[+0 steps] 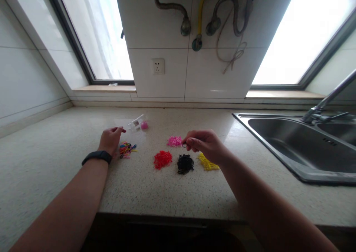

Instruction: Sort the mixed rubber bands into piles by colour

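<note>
My right hand (204,142) pinches a small black rubber band (184,145) between thumb and fingertips, above the black pile (185,164). Around it lie a pink pile (174,141), a red pile (162,159) and a yellow pile (208,162) of small bands, the yellow partly behind my hand. My left hand (111,138), with a dark wristband, has thumb and forefinger pressed together just above a mixed-colour heap of bands (127,149). Whatever may be in that pinch is too small to make out.
A clear plastic container (137,122) with a pink ball-like piece (144,125) lies behind the mixed heap. A steel sink (303,178) with a tap (319,109) is set into the counter (155,196) at the right. The tiled wall bears a socket (158,66) and hoses.
</note>
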Available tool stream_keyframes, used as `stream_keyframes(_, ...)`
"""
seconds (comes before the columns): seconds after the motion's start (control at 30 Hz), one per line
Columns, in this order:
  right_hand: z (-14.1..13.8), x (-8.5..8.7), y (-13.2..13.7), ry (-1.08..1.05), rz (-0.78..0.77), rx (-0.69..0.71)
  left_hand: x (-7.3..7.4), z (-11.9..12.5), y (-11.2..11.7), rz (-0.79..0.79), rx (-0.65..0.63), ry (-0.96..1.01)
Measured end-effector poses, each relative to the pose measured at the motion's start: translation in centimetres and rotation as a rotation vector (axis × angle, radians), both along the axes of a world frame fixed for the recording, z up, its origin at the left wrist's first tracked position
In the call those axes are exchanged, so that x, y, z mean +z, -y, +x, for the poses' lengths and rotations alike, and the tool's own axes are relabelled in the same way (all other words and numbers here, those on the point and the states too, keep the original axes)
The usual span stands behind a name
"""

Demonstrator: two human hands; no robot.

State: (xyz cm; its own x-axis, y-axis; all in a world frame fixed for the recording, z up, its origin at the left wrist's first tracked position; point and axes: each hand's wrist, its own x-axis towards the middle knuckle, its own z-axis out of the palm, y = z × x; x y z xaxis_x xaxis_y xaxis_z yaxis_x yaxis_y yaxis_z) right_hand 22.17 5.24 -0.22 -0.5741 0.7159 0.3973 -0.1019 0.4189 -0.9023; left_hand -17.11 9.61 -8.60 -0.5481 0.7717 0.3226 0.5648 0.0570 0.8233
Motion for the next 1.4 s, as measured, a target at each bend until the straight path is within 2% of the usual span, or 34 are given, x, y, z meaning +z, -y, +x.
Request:
stream_keyframes(0.53,-0.8,-0.1,0.7,0.003,0.037,-0.059,-0.3,-0.6,0.1,-0.032,-0.017,-0.057)
stream_keyframes(0.67,-0.6,-0.1,0.6,0.042,0.098,-0.091,-0.1,-0.2,0.2,-0.011,-0.010,-0.053)
stream_keyframes(0.77,0.0,0.0,0.3,0.232,0.324,-0.156,0.2,0.3,0.4,-0.012,0.008,-0.056)
stream_keyframes(0.87,0.7,0.0,-0.2,0.632,0.654,-0.223,0.5,0.6,0.6,-0.020,0.013,-0.060)
stream_keyframes(0.93,1.0,-0.2,-0.5,0.862,0.746,-0.233,0.6,0.6,0.7,-0.019,0.007,-0.059)
stream_keyframes(1.0,1.1,-0.5,-0.8,0.958,0.741,-0.212,0.6,0.6,0.6,-0.013,0.004,-0.056)
stream_keyframes(1.23,1.1,-1.6,-1.5,1.055,0.686,-0.153,0.2,0.3,0.2,-0.004,0.000,-0.053)
stream_keyframes(1.4,1.0,-1.7,-1.6,1.095,0.701,-0.200,0.0,-0.2,0.1,-0.033,-0.025,-0.066)
